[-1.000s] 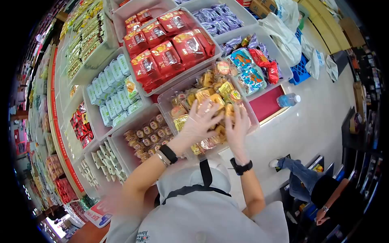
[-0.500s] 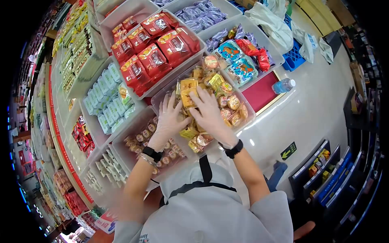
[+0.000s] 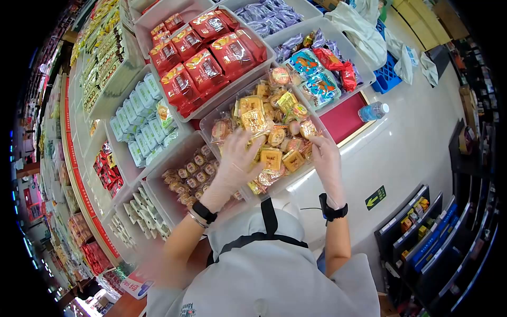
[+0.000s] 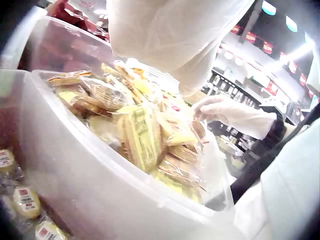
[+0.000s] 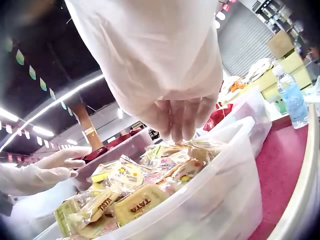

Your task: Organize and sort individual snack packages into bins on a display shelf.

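Note:
Both hands wear thin clear gloves over a translucent plastic bin (image 3: 288,182) heaped with wrapped cakes and biscuits (image 3: 277,136). My left hand (image 3: 235,164) hovers at the near left part of the heap, fingers spread and loosely bent, holding nothing. Square yellow packets (image 3: 254,121) lie just beyond its fingertips. At the right rim, my right hand (image 3: 328,165) reaches down with its fingertips on small round packets (image 3: 308,128). In the right wrist view, these fingers (image 5: 177,120) point straight down at the heap, close to the bin wall. A packet marked TATA (image 5: 141,204) lies nearer that camera.
Beyond stand bins of red bags (image 3: 203,68) and of blue and purple packets (image 3: 319,79). Small round cakes (image 3: 193,174) fill a bin at the left. A water bottle (image 3: 373,111) stands on the red ledge (image 3: 338,119) at the right.
My right hand has moved from the middle of the heap to the bin's right side. The left hand has shifted slightly right and nearer. Square packets now lie uncovered on the heap.

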A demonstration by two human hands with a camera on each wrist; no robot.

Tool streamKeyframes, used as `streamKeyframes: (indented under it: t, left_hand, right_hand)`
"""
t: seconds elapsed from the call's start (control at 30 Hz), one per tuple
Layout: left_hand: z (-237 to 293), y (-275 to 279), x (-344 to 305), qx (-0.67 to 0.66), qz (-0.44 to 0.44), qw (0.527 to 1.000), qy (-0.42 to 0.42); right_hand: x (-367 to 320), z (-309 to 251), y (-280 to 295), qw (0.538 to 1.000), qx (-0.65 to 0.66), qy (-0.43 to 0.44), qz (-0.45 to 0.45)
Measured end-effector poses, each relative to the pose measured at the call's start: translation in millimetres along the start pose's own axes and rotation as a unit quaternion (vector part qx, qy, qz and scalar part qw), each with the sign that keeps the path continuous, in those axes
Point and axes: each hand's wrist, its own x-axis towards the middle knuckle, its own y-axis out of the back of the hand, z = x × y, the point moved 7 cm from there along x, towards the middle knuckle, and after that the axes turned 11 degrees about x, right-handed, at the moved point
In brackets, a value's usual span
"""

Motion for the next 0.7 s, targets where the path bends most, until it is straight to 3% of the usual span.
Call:
streamKeyframes:
  t: [0.03,0.07,0.1,0.13,0.2,0.27,0.4,0.57,0.7]
  left_hand:
    - [8.2,-4.0,-0.8,0.0,0.0,1.0,0.0]
    - [24.5,-12.1,-1.5,0.004,-0.027,0.998,-0.055]
    - [39.4,-20.5,-3.0,0.009,-0.054,0.992,-0.11]
    - [46.1,-26.6,-3.2,0.009,-0.053,0.993,-0.109]
    - [63.1,-32.5,-5.7,0.059,-0.022,0.983,-0.17]
    - [60.6,-36.8,-7.3,0.064,-0.038,0.985,-0.155]
    - [46.5,-52.1,-10.4,0.109,-0.084,0.983,-0.121]
    - [41.3,-52.3,-14.8,0.138,-0.05,0.98,-0.138]
    - [36.5,-52.1,-17.5,0.16,-0.026,0.974,-0.157]
  right_hand:
    - [0.6,-0.7,-3.4,0.999,-0.031,0.04,0.007]
    - [0.4,-4.6,-5.9,0.995,-0.061,0.08,0.015]
    - [0.6,-7.0,-8.1,0.995,-0.062,0.081,0.015]
    - [1.0,-10.0,-14.1,0.995,-0.054,0.081,-0.007]
    - [1.8,-11.5,-22.9,0.995,-0.047,0.082,-0.029]
    - [2.1,-10.5,-36.1,0.983,-0.105,0.132,-0.066]
    - [3.4,1.7,-49.1,0.973,-0.169,0.111,-0.106]
    - [10.0,12.7,-58.5,0.96,-0.217,0.039,-0.17]
    - [8.5,10.2,-59.3,0.965,-0.209,0.062,-0.149]
